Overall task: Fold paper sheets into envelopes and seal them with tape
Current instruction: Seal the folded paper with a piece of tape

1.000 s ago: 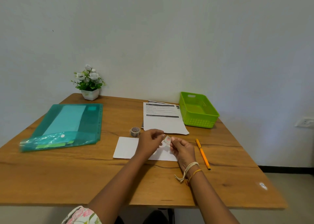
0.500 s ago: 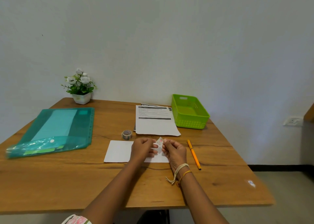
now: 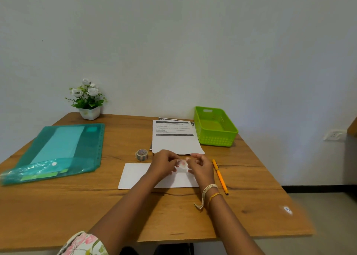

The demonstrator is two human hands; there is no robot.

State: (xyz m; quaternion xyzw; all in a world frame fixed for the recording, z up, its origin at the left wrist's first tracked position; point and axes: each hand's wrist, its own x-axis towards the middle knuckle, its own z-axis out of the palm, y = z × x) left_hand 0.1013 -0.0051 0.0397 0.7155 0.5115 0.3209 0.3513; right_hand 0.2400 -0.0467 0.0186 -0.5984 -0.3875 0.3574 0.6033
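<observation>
A folded white paper sheet [image 3: 136, 175] lies flat on the wooden table in front of me. Over its right half my left hand [image 3: 164, 164] and my right hand [image 3: 201, 166] pinch the two ends of a short strip of patterned tape [image 3: 182, 165], held just above the paper. The small tape roll [image 3: 142, 154] stands on the table to the left of my hands. My forearms hide the paper's middle and near edge.
Printed sheets [image 3: 174, 138] lie behind my hands. An empty green basket [image 3: 215, 127] stands at the back right, an orange pen [image 3: 220, 176] lies right of the paper. A teal plastic folder [image 3: 58, 150] is on the left, a potted flower [image 3: 87, 100] at the back.
My hands came lower over the paper's right half with the tape strip between them, and the strip now lies flatter. The head view shifted slightly.
</observation>
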